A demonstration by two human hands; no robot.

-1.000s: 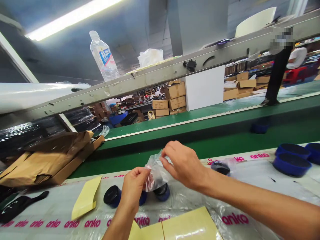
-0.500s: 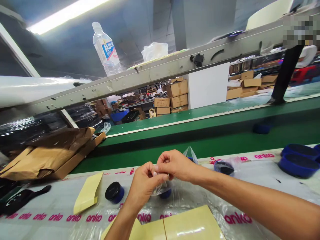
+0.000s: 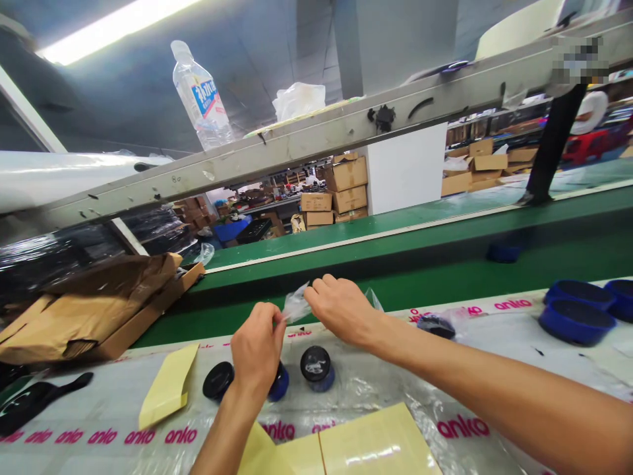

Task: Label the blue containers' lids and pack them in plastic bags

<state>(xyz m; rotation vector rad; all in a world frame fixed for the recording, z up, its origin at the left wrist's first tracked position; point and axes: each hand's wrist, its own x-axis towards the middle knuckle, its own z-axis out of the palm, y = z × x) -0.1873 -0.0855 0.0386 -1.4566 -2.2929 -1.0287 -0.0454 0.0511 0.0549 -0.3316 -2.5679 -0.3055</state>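
Note:
My left hand (image 3: 257,343) pinches one edge of a clear plastic bag (image 3: 297,303) above the table's far edge. My right hand (image 3: 343,309) has its fingers closed on the bag's other side. Below them, a small round jar-like piece with black top and blue base (image 3: 317,368) stands on the plastic-covered table. A similar blue piece (image 3: 279,384) is partly hidden by my left hand. Left of my wrist sits another black-topped round piece (image 3: 217,381). Just beyond my right wrist, the tip of another clear bag (image 3: 373,300) shows.
Yellow sheets (image 3: 376,442) lie in front, with another yellow sheet (image 3: 168,386) at left. A black handled item (image 3: 44,399) lies far left, near a cardboard box (image 3: 89,310). Larger blue round pieces (image 3: 576,323) sit at right. A green conveyor belt (image 3: 420,280) runs behind; a water bottle (image 3: 202,99) stands on the beam.
My hands have lifted and moved apart, with the clear bag now stretched between them. The round pieces that were under my hands now show more plainly. The view has shifted slightly.

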